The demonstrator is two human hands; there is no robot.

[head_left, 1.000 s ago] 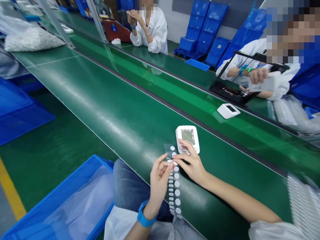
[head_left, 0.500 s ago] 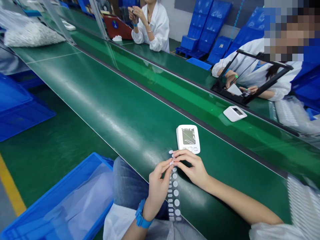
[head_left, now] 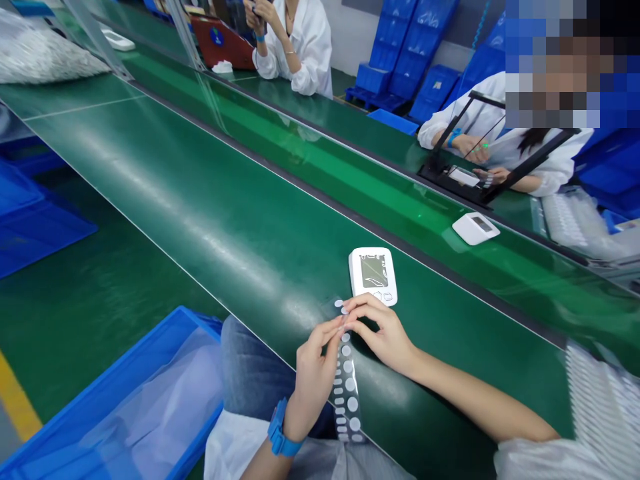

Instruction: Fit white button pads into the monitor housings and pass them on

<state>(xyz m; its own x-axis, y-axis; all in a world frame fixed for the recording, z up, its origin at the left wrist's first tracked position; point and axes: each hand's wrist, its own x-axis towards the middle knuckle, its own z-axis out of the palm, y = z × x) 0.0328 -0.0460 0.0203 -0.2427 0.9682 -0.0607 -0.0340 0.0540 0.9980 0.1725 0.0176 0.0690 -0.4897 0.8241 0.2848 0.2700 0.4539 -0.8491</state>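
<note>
A clear strip of round and oblong whitish stickers (head_left: 351, 385) hangs down over the table's near edge. My left hand (head_left: 316, 365) pinches it near its upper end between thumb and fingers. My right hand (head_left: 387, 335) is closed at the same spot, its fingertips meeting those of the left. What lies exactly between the fingertips is hidden. Just beyond my right hand, a white monitor with a grey screen (head_left: 374, 271) lies face up, a wrinkled film on its screen. The right hand partly covers its lower buttons.
A blue crate (head_left: 165, 373) with clear plastic stands at my left. Past a clear partition, another white monitor (head_left: 476, 229) lies on the bright green belt (head_left: 345, 167). Two co-workers sit opposite, one at a black frame (head_left: 530, 167). White ribbed material (head_left: 603, 407) lies at right.
My fingertips have drawn closer together, hiding the small white piece seen between them before. The monitor beyond the partition has shifted right. A co-worker's hand at the black frame has moved. The view shifts slightly.
</note>
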